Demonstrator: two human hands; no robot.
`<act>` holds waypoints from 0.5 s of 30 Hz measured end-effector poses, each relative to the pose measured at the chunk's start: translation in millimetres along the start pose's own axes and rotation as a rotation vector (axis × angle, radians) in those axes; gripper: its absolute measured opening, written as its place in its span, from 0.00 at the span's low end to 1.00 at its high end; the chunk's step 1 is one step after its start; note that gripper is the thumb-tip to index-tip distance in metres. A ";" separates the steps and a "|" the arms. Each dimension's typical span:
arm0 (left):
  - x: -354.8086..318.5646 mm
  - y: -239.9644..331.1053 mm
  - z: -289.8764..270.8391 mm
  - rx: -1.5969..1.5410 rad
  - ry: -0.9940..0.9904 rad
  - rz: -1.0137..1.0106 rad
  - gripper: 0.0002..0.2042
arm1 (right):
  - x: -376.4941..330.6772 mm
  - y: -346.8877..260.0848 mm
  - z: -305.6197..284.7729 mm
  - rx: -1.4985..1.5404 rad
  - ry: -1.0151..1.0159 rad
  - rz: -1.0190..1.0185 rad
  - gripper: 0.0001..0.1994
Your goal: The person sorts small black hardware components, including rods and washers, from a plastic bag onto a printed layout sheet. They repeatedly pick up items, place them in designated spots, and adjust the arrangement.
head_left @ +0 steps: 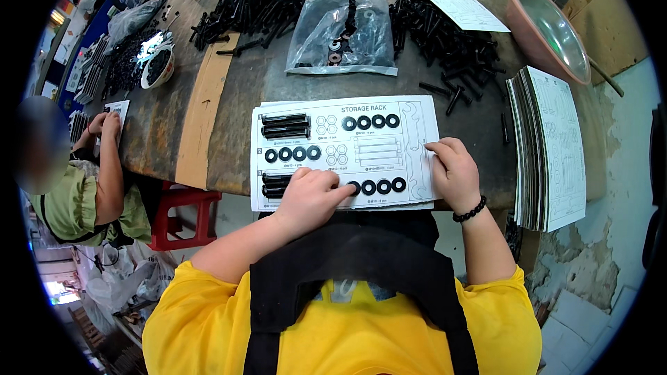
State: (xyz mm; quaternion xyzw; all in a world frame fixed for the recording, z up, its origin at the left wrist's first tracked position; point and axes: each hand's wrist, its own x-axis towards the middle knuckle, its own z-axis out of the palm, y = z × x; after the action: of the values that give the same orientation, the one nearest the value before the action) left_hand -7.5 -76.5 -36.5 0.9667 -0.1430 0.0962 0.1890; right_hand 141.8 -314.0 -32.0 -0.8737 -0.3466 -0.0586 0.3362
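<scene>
A printed card (pixel 420 107) lies on a stack of sheets at the table's near edge, facing me. In its upper and lower rows are black bolts (pixel 285 126) and black washers (pixel 379 121); more washers (pixel 299 153) sit in the middle row. Nut and wrench outlines are bare print. My left hand (pixel 310 198) rests palm down on the lower row, partly covering the bolts there, one digit stretched to the leftmost washer (pixel 353 188). The undersides of its fingers are hidden. At the card's right edge, my right hand (pixel 456 175) has its fingers curled against the margin.
Beyond the card lies a clear plastic bag (pixel 342 35) of hardware between piles of black bolts (pixel 240 10). A stack of printed cards (pixel 552 146) and a pink-rimmed bowl (pixel 549 31) are right. Cardboard (pixel 207 104) lies left, near a co-worker (pixel 90 194) and red stool (pixel 182 219).
</scene>
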 end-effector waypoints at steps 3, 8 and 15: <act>-12.9 -10.3 -20.3 -0.075 0.166 -0.151 0.13 | -5.1 5.0 0.2 -0.087 -0.054 0.142 0.12; -65.1 -43.9 -42.7 -0.043 0.267 -0.832 0.11 | -8.0 9.1 3.5 -0.127 -0.133 0.180 0.13; -115.6 -47.8 -30.4 -0.527 0.239 -1.024 0.14 | -5.4 -5.9 9.9 -0.297 -0.166 0.096 0.15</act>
State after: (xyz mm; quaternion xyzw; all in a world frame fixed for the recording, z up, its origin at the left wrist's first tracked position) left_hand -105.3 5.7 -52.7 0.8155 0.3453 0.0621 0.4603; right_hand 132.5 -307.7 -38.2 -0.9311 -0.3188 -0.0206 0.1762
